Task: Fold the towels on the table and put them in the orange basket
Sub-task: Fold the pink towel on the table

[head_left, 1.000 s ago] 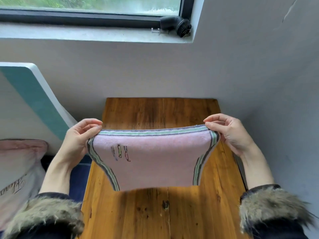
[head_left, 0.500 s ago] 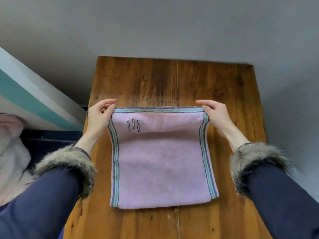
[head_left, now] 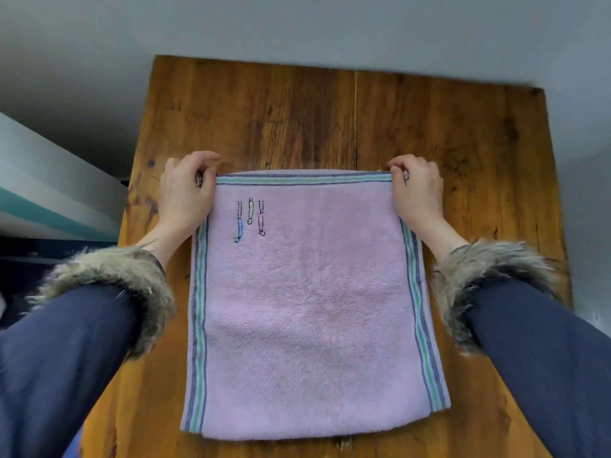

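Left hand (head_left: 185, 193): closed in a pinch on the far left corner of the pink towel (head_left: 307, 309), thumb and fingers curled over the striped hem, knuckles turned toward the far end of the wooden table (head_left: 330, 117). Right hand (head_left: 418, 190): likewise pinched shut on the far right corner, fingertips bunched at the hem. Both hands level with one another, the far edge of the towel stretched straight between them.

Towel spread flat on the table, running from the two hands back toward the body; near edge well behind both wrists, just short of the near table edge. Doubled layer visible along the near right corner (lower layer protruding slightly past the upper). Blue and green stripes (head_left: 198, 325) along both sides and across the far hem. Small embroidered motif (head_left: 249, 219) of three hanging shapes just inboard of the left hand, close to the far hem.

Fur-trimmed cuffs (head_left: 132, 285) and dark blue sleeves flanking the towel, left cuff beside the left striped border, right cuff beside the right one. Bare wood beyond both hands. Orange basket not seen in this view.
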`<state>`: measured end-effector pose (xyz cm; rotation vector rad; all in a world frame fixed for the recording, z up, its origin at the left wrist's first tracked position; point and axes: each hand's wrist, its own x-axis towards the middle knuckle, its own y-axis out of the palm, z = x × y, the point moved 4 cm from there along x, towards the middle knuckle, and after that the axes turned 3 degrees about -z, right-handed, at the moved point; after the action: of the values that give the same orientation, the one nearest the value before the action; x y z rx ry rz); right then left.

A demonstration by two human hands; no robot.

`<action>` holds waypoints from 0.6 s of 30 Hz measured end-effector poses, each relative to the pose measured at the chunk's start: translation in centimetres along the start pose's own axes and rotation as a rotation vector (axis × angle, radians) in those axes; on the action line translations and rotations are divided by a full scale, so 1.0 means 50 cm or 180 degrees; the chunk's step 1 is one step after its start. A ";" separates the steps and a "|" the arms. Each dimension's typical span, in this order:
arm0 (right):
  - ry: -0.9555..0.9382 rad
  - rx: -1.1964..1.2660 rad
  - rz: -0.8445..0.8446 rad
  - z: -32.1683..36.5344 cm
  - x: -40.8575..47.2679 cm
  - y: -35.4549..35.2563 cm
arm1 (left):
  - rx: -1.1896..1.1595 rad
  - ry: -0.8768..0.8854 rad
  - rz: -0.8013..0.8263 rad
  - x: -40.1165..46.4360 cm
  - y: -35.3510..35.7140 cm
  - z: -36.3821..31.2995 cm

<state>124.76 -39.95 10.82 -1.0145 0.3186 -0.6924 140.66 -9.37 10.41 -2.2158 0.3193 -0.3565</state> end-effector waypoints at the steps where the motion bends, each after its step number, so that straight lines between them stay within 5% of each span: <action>1: -0.0089 -0.0138 -0.0095 0.000 -0.001 0.003 | 0.0091 0.0074 -0.0030 0.001 0.002 0.003; 5: -0.0110 -0.0652 -0.0227 0.005 -0.008 0.005 | 0.0545 -0.0047 -0.0090 0.002 0.005 0.004; 13: -0.0365 -0.0279 -0.0133 0.027 -0.226 -0.045 | 0.0335 -0.0757 -0.0150 -0.180 -0.052 -0.020; 18: -0.0793 -0.0228 0.0567 0.063 -0.475 -0.024 | 0.0864 0.0126 0.0810 -0.412 -0.029 -0.119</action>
<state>108.29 -22.53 11.86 -1.1128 0.2139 -0.3908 119.58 -5.59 12.14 -1.8783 0.5357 -0.2864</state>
